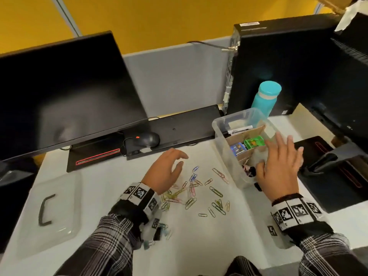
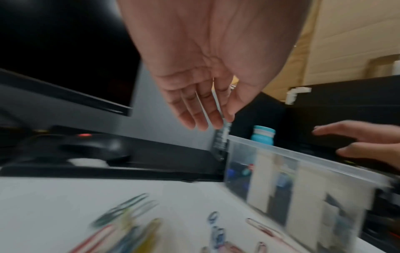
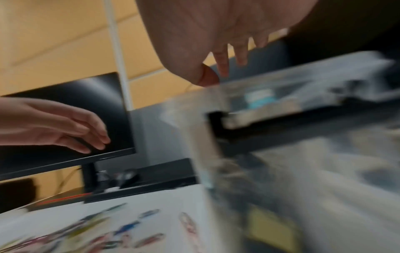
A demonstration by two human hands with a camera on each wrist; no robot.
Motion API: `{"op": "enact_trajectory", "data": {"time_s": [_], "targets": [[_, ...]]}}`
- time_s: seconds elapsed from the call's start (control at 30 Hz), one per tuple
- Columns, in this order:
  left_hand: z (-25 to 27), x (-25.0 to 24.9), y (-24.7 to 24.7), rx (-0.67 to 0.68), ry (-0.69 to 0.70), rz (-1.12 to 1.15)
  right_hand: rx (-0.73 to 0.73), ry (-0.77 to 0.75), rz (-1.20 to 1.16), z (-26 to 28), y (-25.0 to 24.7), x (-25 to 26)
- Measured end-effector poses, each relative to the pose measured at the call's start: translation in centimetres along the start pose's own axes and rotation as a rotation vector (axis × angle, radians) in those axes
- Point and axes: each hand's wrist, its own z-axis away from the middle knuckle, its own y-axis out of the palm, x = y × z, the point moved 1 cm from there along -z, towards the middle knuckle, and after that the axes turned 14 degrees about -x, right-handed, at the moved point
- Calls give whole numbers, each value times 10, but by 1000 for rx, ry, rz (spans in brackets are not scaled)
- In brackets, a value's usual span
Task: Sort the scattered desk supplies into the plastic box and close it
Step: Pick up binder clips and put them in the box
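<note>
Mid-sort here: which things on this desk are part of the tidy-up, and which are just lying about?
Part of the job:
- paper clips scattered on the desk
- plastic box, open, with cardboard dividers
- clear lid with dark handle, lying far left
- left hand and right hand, both holding nothing

Just lying about:
- monitor
- mouse
- teal bottle
- black computer tower

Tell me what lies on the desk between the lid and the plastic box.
Head view: the left hand and scattered paper clips lie between lid and plastic box.

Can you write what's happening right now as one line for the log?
left hand: open over paper clips | right hand: open over plastic box | lid: off, on desk | clips: unsorted
</note>
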Motion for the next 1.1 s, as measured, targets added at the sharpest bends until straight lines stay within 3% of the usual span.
{"op": "enact_trajectory", "data": {"time_s": [0.13, 0.23, 0.37, 0.5, 0.67, 0.73, 0.9, 1.0, 1.1], "targets": [[39, 59, -33, -57, -179, -48, 41, -303, -241, 20, 1, 82], [70, 85, -44, 16, -226, -124, 250, -550, -410, 56, 22, 127], [114, 103, -47, 203, -259, -129, 571, -874, -448, 108, 48, 163], [142, 110, -42, 329, -213, -101, 816, -904, -375, 140, 64, 186], [143, 119, -29, 437, -108, -120, 765, -1052, -284, 160, 81, 196], [139, 123, -25, 448, -85, -141, 722, -986, -304, 161, 86, 194], [125, 136, -27, 337, -143, -65, 650, -595, -443, 142, 77, 185], [121, 143, -34, 239, -231, 29, 696, -145, -650, 129, 70, 183], [116, 147, -39, 178, -288, 125, 789, 538, -994, 119, 74, 183]]}}
